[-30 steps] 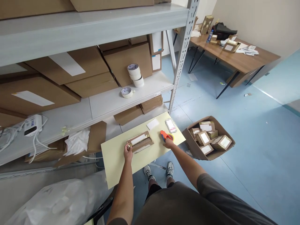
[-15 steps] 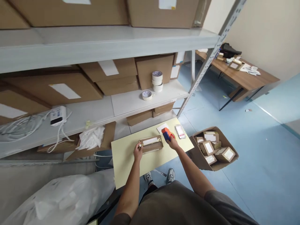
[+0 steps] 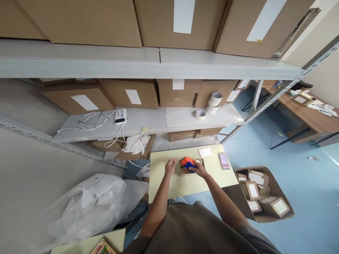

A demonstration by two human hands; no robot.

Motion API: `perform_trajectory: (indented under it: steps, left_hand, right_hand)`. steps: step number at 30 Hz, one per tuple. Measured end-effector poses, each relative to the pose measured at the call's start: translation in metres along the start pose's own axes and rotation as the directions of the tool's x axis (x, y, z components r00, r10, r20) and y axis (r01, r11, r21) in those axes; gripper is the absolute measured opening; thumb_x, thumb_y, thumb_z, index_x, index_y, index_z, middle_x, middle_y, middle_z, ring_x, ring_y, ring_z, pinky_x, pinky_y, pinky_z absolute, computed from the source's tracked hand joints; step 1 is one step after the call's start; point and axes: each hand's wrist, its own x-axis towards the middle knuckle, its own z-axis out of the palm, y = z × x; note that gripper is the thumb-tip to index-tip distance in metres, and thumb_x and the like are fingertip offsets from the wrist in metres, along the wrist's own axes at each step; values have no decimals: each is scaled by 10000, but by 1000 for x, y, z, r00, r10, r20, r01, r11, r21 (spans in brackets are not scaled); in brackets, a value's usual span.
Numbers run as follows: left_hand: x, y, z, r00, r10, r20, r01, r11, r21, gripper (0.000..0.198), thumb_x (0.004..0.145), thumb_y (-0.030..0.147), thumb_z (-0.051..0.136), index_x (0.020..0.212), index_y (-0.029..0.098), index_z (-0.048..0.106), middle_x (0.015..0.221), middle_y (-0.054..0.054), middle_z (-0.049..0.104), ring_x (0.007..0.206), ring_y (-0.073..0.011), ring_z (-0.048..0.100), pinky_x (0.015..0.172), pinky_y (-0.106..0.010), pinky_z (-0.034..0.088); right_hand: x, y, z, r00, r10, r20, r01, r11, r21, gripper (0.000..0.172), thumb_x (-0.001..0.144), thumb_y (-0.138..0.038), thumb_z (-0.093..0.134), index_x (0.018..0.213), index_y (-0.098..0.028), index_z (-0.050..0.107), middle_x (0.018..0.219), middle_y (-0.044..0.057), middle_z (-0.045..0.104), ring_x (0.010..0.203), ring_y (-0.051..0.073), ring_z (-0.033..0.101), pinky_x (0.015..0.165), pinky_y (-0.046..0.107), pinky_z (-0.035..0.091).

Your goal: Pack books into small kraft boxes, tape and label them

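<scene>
1. Orange and blue, the tape dispenser (image 3: 188, 163) sits gripped in the right hand (image 3: 198, 170), pressed onto the top of a small cardboard box (image 3: 191, 167).
2. The left hand (image 3: 170, 166) is loosely spread with nothing in it, just beside the box's left end; I cannot tell whether it touches.
3. The box lies near the far edge of the pale yellow table (image 3: 169, 187), about midway along.
4. A white label (image 3: 204, 152) lies by the far right corner.
5. Past the table's right edge, an open carton (image 3: 275, 217) on the floor holds small boxes.
</scene>
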Motion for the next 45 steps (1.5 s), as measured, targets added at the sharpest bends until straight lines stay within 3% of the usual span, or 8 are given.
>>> perform_trajectory:
  steps: [5, 10, 16, 23, 27, 31, 35, 45]
  left_hand:
    - [18, 29, 6, 977, 61, 206, -40, 994, -103, 413, 944, 470, 659, 1232, 193, 764, 1336, -141, 739, 1229, -269, 701, 1103, -406, 524]
    - [23, 57, 18, 946, 107, 307, -84, 992, -89, 350, 884, 497, 683, 976, 186, 817, 1091, -123, 814, 1025, -270, 751, 956, -384, 579]
    - [4, 86, 16, 986, 139, 92, -142, 989, 31, 299, 908, 431, 593, 846, 200, 772, 867, -70, 790, 828, -212, 710, 809, -314, 555]
    - [-13, 99, 27, 989, 100, -109, -86, 988, 130, 306, 912, 405, 543, 854, 199, 762, 844, -60, 779, 803, -208, 689, 764, -295, 527]
    - [1, 79, -2, 965, 37, -260, 7, 986, 166, 314, 892, 404, 539, 886, 196, 774, 842, -61, 786, 811, -215, 697, 773, -295, 523]
    - [4, 39, -20, 960, -59, -273, 114, 975, 191, 279, 838, 399, 574, 795, 200, 764, 749, -45, 762, 798, -214, 707, 771, -280, 518]
    - [-6, 1, -2, 934, -220, -281, 277, 944, 182, 272, 824, 390, 557, 784, 211, 758, 747, -32, 765, 820, -210, 719, 757, -265, 526]
    - [-3, -53, 42, 902, -375, -212, 411, 898, 161, 362, 838, 405, 511, 882, 179, 790, 835, -79, 790, 828, -224, 752, 728, -281, 549]
  right_hand:
    - [0, 7, -3, 999, -5, 47, -2, 989, 148, 564, 795, -596, 748, 1182, -186, 750, 969, 59, 746, 943, 278, 666, 849, 399, 555]
    - [-2, 4, -13, 996, -42, 81, 26, 980, 197, 556, 780, -610, 755, 1151, -196, 756, 1004, 51, 758, 967, 279, 672, 866, 405, 571]
    - [-10, -14, -35, 985, -125, 119, 106, 982, 158, 494, 857, -612, 697, 1136, -207, 736, 991, 54, 757, 927, 259, 677, 849, 368, 556]
    - [-6, -34, -96, 959, -184, 214, 184, 983, 22, 455, 845, -646, 706, 930, -199, 719, 835, 27, 716, 774, 212, 635, 691, 284, 472]
    - [-8, -10, -131, 963, -112, 244, 131, 990, -59, 402, 841, -589, 724, 879, -189, 714, 805, 32, 711, 732, 197, 619, 636, 266, 421]
    - [-11, 19, -147, 960, -24, 278, 70, 985, -156, 315, 837, -502, 754, 891, -193, 721, 839, 31, 735, 735, 183, 633, 629, 246, 405]
    - [-4, 21, -140, 976, 59, 208, 16, 940, -342, 357, 859, -556, 751, 883, -200, 738, 868, 48, 760, 761, 188, 654, 633, 247, 385]
    - [-5, 14, -116, 987, 154, 46, -110, 857, -503, 546, 855, -770, 679, 878, -230, 755, 898, 70, 784, 817, 213, 701, 625, 255, 358]
